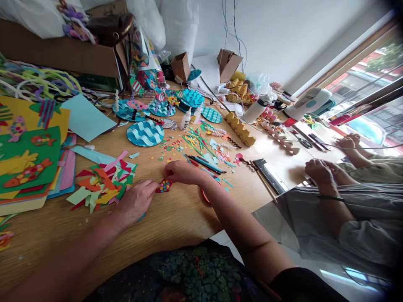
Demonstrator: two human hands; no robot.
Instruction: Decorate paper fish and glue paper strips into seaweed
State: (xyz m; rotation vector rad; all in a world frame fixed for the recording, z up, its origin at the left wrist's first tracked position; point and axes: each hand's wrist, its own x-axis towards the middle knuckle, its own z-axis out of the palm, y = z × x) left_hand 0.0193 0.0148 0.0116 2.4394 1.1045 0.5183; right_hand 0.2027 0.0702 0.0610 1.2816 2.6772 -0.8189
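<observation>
A small red paper cutout [164, 186] with coloured dots lies on the wooden table between my hands. My left hand [137, 202] is closed at its left edge, fingertips pressed together on the paper. Just above the cutout, my right hand [182, 172] bends over in a pinch; what sits between those fingertips is too small to make out. Left of my hands spreads a heap of coloured paper scraps [103, 184]. Tiny paper dots [172, 146] are scattered beyond my right hand, beside several pens [208, 164]. Partly hidden under my right forearm is a red-handled thing [204, 196].
Green sheets with paper fish [30, 159] are stacked at left. Farther back stand a blue wavy disc [145, 134], a glue bottle [185, 119] and finished fish pieces [137, 105]. At right, another person's hands [321, 171] rest near a black-edged ruler-like strip [269, 176].
</observation>
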